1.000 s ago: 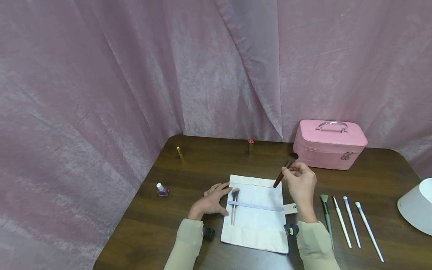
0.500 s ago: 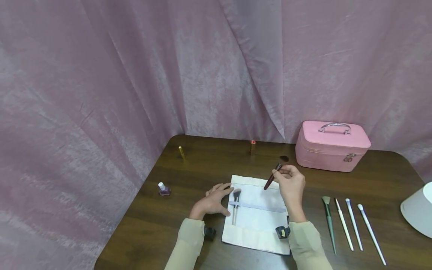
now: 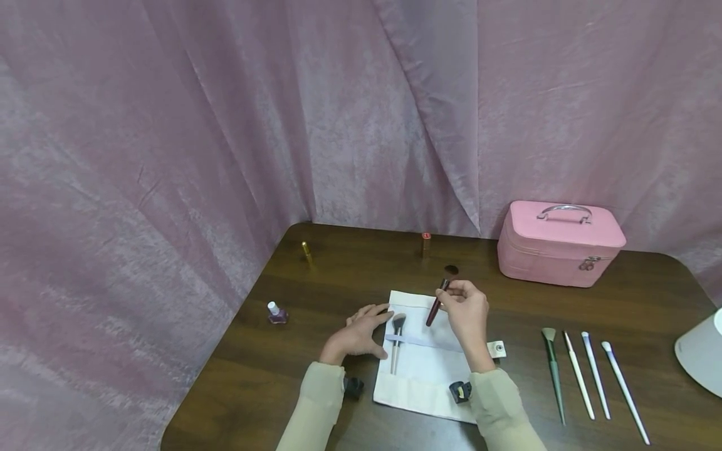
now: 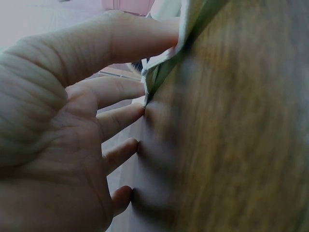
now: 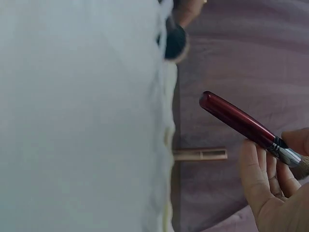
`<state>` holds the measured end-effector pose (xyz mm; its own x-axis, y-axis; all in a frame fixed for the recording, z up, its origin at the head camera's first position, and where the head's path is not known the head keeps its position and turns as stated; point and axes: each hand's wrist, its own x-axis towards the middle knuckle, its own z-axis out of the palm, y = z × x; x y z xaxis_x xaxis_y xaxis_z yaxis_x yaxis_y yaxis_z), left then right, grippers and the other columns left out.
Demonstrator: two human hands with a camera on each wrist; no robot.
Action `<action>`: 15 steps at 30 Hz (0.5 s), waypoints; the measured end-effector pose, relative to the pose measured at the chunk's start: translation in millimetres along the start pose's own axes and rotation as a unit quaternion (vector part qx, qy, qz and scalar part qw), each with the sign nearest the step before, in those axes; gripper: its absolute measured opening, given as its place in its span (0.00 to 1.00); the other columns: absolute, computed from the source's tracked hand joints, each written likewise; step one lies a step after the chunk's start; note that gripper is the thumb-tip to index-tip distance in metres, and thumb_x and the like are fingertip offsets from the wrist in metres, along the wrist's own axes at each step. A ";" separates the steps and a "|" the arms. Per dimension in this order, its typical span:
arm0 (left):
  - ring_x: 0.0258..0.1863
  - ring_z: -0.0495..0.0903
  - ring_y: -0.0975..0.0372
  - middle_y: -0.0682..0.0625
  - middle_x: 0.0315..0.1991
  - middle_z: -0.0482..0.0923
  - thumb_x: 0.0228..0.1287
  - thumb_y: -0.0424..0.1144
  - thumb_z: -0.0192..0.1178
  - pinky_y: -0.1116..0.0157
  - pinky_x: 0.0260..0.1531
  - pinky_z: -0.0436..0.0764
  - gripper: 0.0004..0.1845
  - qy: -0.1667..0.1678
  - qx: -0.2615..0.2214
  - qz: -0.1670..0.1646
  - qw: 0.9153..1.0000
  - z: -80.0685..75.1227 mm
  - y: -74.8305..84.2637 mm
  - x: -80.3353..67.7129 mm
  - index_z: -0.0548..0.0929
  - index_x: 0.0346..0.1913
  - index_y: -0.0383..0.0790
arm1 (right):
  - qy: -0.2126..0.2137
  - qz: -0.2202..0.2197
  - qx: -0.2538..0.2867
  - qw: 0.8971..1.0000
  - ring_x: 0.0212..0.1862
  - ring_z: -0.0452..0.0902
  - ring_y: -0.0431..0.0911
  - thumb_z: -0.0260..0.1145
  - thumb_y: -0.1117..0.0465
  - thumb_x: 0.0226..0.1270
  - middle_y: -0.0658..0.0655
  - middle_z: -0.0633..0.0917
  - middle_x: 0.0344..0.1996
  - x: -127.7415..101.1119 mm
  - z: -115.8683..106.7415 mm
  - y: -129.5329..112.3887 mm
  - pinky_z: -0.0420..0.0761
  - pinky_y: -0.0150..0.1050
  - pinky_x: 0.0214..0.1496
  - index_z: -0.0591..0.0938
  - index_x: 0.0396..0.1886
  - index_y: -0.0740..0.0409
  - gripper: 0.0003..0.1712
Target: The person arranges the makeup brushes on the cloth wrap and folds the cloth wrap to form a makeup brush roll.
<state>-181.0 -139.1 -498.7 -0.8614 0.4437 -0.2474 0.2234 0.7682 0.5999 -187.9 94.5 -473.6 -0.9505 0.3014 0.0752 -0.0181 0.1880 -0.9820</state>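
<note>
Dark red brush (image 3: 437,304), one, pinched between thumb and fingers of the right hand (image 3: 467,313) close to the metal band; tilted over the far part of one white cloth (image 3: 417,376), bristles far, handle end near; handle end apart from the cloth in the right wrist view; right fingers bent behind the handle, thumb opposite.

Left hand (image 3: 358,332) at the left edge of the cloth, fingers nearly straight and spread, thumb well apart from them, nothing gripped; thumb tip over the cloth's edge in the left wrist view, fingertips along that edge.

On the cloth, one silver brush (image 3: 395,351) at the left, dark bristles far, passed under one lavender strap (image 3: 429,342); one small tab (image 3: 497,349) sticking out at the right edge.

On one brown table (image 3: 254,388), to the right of the cloth, four brushes in a row, well apart from the held one: one green brush (image 3: 554,369) leftmost, then three pale ones (image 3: 596,376); six brushes counted altogether.

Far right, one pink case (image 3: 558,250) with one metal handle; far middle, one red-topped tube (image 3: 425,244); far left, one gold tube (image 3: 306,250); nearer on the left, one purple bottle (image 3: 277,314) with white cap; at the right border, one white object (image 3: 699,354), partly cut off; behind everything, pink curtain (image 3: 225,125).
</note>
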 end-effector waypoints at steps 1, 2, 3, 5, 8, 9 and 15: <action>0.78 0.48 0.48 0.48 0.79 0.54 0.52 0.36 0.78 0.36 0.69 0.49 0.47 0.000 0.001 0.000 1.000 0.0 0.1 0.2 0.67 0.76 0.43 | -0.003 0.000 0.002 1.000 0.31 0.80 0.37 0.71 0.70 0.62 0.66 0.85 0.35 -0.5 1.5 1.1 0.83 0.29 0.31 0.82 0.41 0.71 0.10; 0.78 0.48 0.48 0.48 0.79 0.54 0.52 0.36 0.78 0.36 0.69 0.49 0.47 0.001 0.001 0.001 1.000 0.1 0.0 0.5 0.67 0.76 0.43 | -0.005 0.001 0.004 1.000 0.30 0.80 0.37 0.71 0.70 0.62 0.66 0.85 0.35 -1.1 2.8 2.3 0.83 0.29 0.31 0.82 0.41 0.72 0.10; 0.78 0.48 0.48 0.48 0.79 0.55 0.52 0.36 0.78 0.36 0.69 0.49 0.47 0.001 0.001 0.001 1.000 0.1 0.0 0.7 0.67 0.76 0.43 | -0.007 0.001 0.008 1.000 0.30 0.80 0.36 0.71 0.71 0.62 0.66 0.85 0.34 -1.6 4.0 3.7 0.83 0.30 0.31 0.82 0.41 0.72 0.10; 0.78 0.48 0.48 0.48 0.79 0.55 0.52 0.36 0.78 0.36 0.69 0.49 0.47 0.001 0.001 0.002 1.000 0.1 -0.2 1.0 0.67 0.76 0.43 | -0.008 0.003 0.020 1.000 0.28 0.80 0.35 0.71 0.71 0.62 0.65 0.85 0.33 -2.5 6.4 6.4 0.83 0.31 0.31 0.82 0.40 0.73 0.10; 0.78 0.48 0.48 0.48 0.79 0.55 0.52 0.36 0.78 0.37 0.69 0.49 0.47 0.002 0.002 0.002 1.000 -0.2 -0.4 1.2 0.68 0.76 0.43 | -0.013 0.008 0.043 0.999 0.26 0.80 0.34 0.71 0.73 0.61 0.63 0.85 0.30 -3.2 10.1 10.9 0.84 0.33 0.31 0.81 0.39 0.76 0.10; 0.77 0.49 0.48 0.48 0.79 0.55 0.52 0.36 0.78 0.37 0.69 0.49 0.47 0.002 0.001 0.002 1.000 -0.3 -0.4 1.2 0.68 0.76 0.43 | -0.015 0.010 0.046 0.999 0.26 0.80 0.34 0.71 0.74 0.61 0.62 0.85 0.30 -3.4 11.5 12.4 0.84 0.34 0.31 0.81 0.39 0.76 0.10; 0.77 0.48 0.48 0.47 0.79 0.55 0.52 0.36 0.78 0.36 0.69 0.49 0.47 0.002 -0.005 0.000 1.000 -0.9 0.0 0.5 0.68 0.76 0.42 | -0.041 0.036 0.061 0.997 0.26 0.81 0.37 0.69 0.76 0.60 0.59 0.84 0.28 -6.0 19.1 16.8 0.85 0.36 0.31 0.80 0.40 0.77 0.10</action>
<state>-181.8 -139.3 -498.1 -0.8629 0.4419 -0.2452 0.2189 0.7641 0.6068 -188.5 78.0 -493.9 -0.9726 0.2326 -0.0057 0.0183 0.0521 -0.9985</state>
